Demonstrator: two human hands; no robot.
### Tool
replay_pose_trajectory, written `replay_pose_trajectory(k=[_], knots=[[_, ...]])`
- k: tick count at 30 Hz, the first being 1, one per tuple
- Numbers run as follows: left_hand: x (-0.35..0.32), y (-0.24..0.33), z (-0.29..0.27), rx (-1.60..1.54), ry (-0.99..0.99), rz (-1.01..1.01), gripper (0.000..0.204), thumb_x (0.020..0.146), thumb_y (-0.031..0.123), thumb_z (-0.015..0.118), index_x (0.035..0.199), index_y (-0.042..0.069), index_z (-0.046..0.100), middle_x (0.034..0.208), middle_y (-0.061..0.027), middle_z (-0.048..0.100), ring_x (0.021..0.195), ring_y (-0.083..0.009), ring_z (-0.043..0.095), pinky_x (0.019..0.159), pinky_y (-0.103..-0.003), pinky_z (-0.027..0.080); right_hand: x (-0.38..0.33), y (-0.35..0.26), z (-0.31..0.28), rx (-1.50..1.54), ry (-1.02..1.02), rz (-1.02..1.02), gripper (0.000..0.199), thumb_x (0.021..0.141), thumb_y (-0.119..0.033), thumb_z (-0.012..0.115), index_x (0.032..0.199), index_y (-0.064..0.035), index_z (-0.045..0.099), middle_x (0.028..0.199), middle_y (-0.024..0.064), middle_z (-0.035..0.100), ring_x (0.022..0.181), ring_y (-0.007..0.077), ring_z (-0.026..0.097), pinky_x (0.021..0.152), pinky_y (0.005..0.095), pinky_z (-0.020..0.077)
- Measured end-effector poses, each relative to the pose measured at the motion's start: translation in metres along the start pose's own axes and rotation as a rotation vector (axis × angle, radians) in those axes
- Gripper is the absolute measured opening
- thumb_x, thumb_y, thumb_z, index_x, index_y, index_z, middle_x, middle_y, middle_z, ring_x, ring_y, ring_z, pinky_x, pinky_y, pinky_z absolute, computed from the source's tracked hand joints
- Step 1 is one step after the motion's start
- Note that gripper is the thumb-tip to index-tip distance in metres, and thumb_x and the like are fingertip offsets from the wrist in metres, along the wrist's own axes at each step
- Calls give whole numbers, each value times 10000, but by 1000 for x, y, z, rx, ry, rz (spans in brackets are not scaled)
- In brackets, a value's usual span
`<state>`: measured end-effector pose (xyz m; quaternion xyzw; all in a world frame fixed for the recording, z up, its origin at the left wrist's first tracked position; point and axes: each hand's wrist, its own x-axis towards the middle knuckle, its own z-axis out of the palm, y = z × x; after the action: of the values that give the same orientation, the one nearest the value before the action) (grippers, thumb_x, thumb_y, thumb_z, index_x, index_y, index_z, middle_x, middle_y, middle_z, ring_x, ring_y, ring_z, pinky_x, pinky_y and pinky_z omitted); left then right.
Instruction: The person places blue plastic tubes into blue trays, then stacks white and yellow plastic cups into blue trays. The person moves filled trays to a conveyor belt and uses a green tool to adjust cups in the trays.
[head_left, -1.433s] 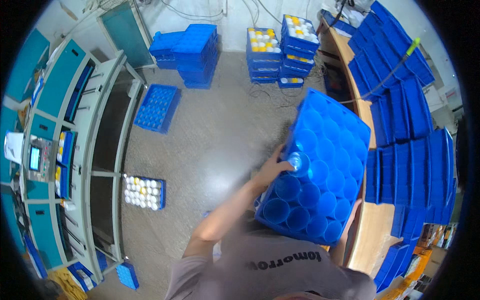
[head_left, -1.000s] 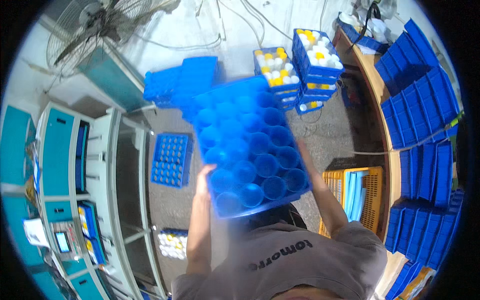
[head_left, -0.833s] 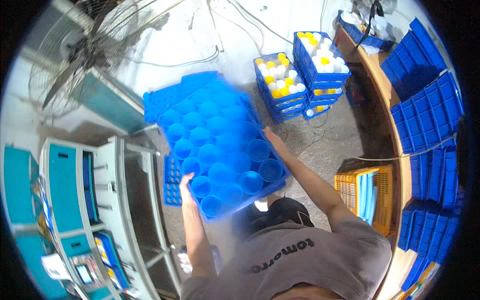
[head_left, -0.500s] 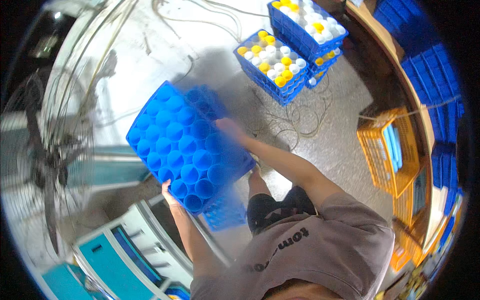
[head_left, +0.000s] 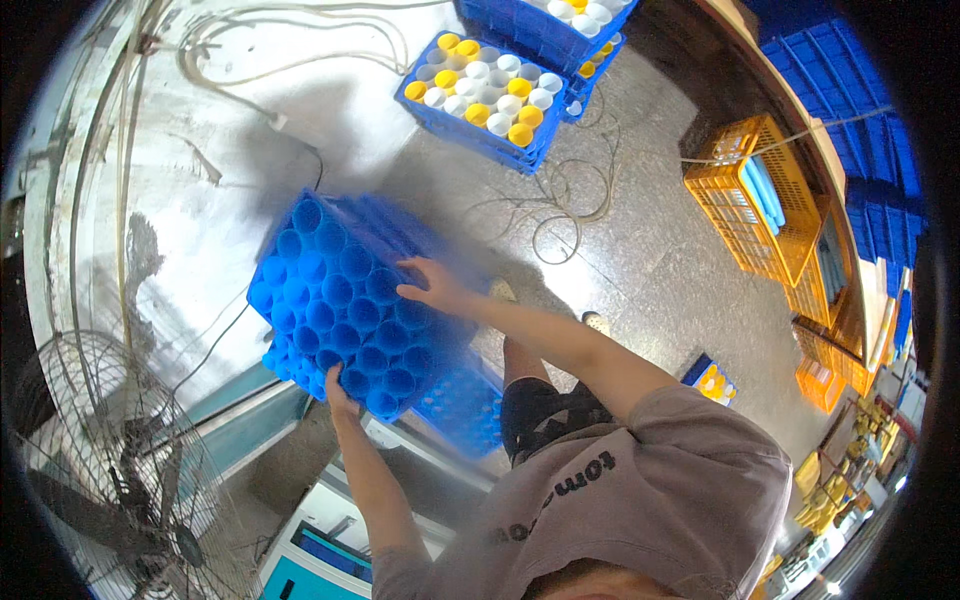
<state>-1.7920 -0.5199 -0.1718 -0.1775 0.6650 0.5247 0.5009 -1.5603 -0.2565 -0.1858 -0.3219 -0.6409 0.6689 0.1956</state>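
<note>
A blue crate [head_left: 338,290] with rows of round, cup-like compartments sits tilted in front of me, its right side blurred. My left hand [head_left: 342,390] is closed on its near edge, the thumb over the rim and the other fingers hidden. Over the crate's right side is my right hand [head_left: 435,286], fingers spread; whether it touches the crate I cannot tell. More blue cup shapes [head_left: 285,365] show below the crate's left corner. A further blue cupped piece [head_left: 460,410], blurred, lies lower, beside my legs.
Blue crates [head_left: 480,100] with white and yellow tubes are stacked ahead. A cable [head_left: 557,235] loops across the floor. Orange crates [head_left: 745,195] line the right, and a fan [head_left: 120,470] stands at left by a teal-and-white machine [head_left: 310,550]. A small blue crate [head_left: 710,378] is on the floor at right.
My right hand has shifted left, and its fingers now show spread over the crate. The crate has tilted and turned, showing cup shapes under its left corner. The view has swung right.
</note>
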Motion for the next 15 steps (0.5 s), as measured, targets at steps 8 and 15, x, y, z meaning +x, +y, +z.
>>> replay_pose_trajectory(k=[8,15], knots=[[-63,-33,34,284,754,622,605,952,444,607,1317,-35,549,1308,-240,583,1137,-380,594,932,-499,508,-106,77,-106,27,234,333,650,925,-554,603,1285,-13,584,1297,192,611,1213,352,571,1030,440,443],[-98,-143,260,749,488,1183,324,955,203,636,1158,-49,631,1178,-238,642,1032,-360,636,908,-438,513,-359,169,-306,-339,456,919,540,947,-538,509,1192,-88,680,1146,199,691,1077,354,660,914,431,516]])
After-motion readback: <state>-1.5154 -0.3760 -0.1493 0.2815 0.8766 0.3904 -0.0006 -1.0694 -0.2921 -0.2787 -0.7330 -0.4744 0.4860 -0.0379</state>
